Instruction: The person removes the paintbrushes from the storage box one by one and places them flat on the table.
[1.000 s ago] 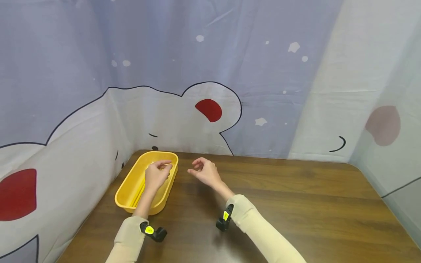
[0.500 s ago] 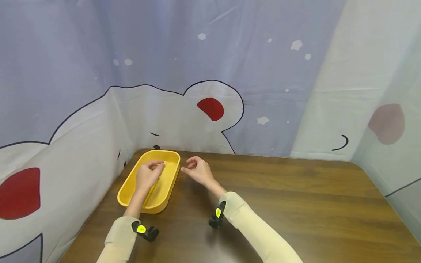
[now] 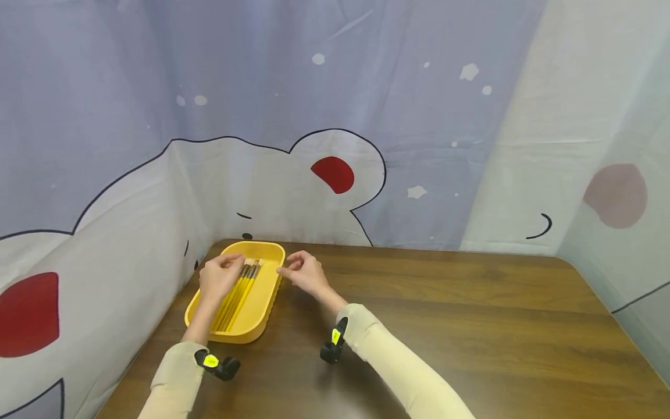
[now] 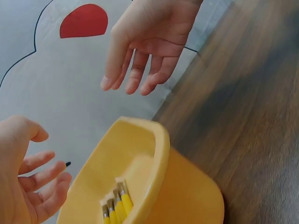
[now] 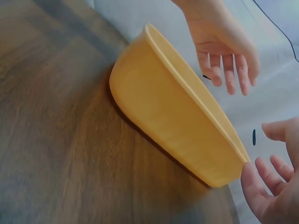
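Note:
A yellow plastic basket (image 3: 265, 305) stands at the table's far left corner. Several paintbrushes (image 3: 242, 297) with yellow handles lie side by side in it, bristle ends toward the back; the left wrist view shows their pale and brown tips (image 4: 117, 200). Above the basket's left side hovers my left hand (image 3: 216, 280), fingers loosely bent, holding nothing; it hides part of the brushes. My right hand (image 3: 309, 276) is beside the basket's right rim, thumb and fingers spread apart around nothing, the fingertips close to that rim.
The brown wooden table (image 3: 445, 326) stretches off to the right of the basket. Behind it and along the left hangs a printed curtain (image 3: 272, 192) with bear shapes. Each wrist carries a small black camera (image 3: 331, 351).
Both hands have shifted left, the left one across the basket toward its left side and the right one up to its right rim. More of the paintbrushes now shows.

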The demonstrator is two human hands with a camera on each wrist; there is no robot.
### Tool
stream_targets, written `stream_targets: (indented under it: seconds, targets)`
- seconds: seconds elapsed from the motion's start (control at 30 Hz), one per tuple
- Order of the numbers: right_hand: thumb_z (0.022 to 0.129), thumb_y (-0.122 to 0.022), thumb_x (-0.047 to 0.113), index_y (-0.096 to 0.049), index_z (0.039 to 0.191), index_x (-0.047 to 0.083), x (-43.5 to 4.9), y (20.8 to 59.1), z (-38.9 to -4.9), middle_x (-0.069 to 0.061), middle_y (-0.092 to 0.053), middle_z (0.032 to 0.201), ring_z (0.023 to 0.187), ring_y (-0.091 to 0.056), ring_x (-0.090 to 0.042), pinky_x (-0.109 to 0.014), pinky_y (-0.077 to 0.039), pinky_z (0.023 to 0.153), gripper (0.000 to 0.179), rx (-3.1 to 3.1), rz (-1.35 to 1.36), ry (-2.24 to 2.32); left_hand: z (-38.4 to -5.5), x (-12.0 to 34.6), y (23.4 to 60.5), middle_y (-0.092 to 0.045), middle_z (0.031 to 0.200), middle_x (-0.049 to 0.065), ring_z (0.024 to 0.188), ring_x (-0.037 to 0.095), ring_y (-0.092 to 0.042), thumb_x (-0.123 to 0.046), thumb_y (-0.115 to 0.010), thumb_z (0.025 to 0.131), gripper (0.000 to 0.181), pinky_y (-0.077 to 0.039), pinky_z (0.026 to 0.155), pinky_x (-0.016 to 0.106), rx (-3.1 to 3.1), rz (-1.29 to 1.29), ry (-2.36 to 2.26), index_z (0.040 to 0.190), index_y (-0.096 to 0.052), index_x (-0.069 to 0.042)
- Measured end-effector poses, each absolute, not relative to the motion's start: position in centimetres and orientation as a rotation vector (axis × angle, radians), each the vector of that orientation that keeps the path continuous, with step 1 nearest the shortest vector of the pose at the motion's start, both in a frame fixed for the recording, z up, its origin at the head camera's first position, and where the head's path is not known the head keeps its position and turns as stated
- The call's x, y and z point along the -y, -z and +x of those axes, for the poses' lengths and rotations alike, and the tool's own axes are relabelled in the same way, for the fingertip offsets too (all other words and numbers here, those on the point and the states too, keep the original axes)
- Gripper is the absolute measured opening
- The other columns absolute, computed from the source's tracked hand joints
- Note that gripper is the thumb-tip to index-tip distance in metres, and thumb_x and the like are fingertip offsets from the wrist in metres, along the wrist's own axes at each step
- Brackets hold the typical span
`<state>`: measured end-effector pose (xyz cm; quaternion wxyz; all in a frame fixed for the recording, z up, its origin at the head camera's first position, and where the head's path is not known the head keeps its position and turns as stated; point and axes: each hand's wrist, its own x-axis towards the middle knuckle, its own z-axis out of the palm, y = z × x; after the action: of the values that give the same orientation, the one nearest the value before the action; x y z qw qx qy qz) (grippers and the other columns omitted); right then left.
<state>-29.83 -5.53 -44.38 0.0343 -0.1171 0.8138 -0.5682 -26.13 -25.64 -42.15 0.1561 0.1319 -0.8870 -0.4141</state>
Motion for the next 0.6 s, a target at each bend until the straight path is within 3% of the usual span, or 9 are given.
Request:
stream_targets:
  seconds: [0.13,0.23,0.43,0.6]
  targets:
    - [0.082,-0.076,0.031,-0.06,0.114,0.0,5.8,44.4,-29.7,-0.01,-0.066,0.09,0.065,-0.065,-0.019,-0.035,-0.06,0.065,0.047,-2.438,-0.267,1.795,-26.0,26.6,42.2,-0.073,0.092,0.013,0.062,0.01,-0.062,-0.042,-0.056,0.092,0.043,-0.045,0.054,0.021,2.565,0.396,1.186,0.117,-0.069,-0.009]
    - [0.083,-0.075,0.031,-0.06,0.116,0.0,6.0,44.3,-29.5,-0.01,-0.066,0.092,0.077,-0.068,-0.027,-0.041,-0.06,0.073,0.048,-2.359,-0.189,1.829,-26.2,27.5,42.2,-0.072,0.098,0.016,0.064,0.009,-0.064,-0.039,-0.056,0.094,0.043,-0.049,0.055,0.017,2.561,0.401,1.233,0.118,-0.067,-0.005]
    - [0.083,-0.075,0.028,-0.058,0.117,-0.001,6.3,44.4,-29.2,-0.01,-0.068,0.095,0.086,-0.069,-0.031,-0.032,-0.06,0.069,0.048,-2.241,-0.09,1.892,-26.5,29.3,42.1,-0.065,0.118,0.02,0.078,0.011,-0.065,-0.039,-0.053,0.096,0.048,-0.054,0.063,0.015,2.538,0.409,1.481,0.128,-0.06,-0.003]
    - [0.082,-0.076,0.027,-0.058,0.116,-0.001,6.7,44.7,-29.1,-0.01,-0.069,0.092,0.085,-0.07,-0.031,-0.027,-0.06,0.065,0.047,-2.208,-0.057,1.875,-26.7,30.2,42.2,-0.067,0.109,0.01,0.077,0.008,-0.062,-0.034,-0.056,0.095,0.046,-0.053,0.063,0.014,2.44,0.487,1.561,0.127,-0.061,-0.002]
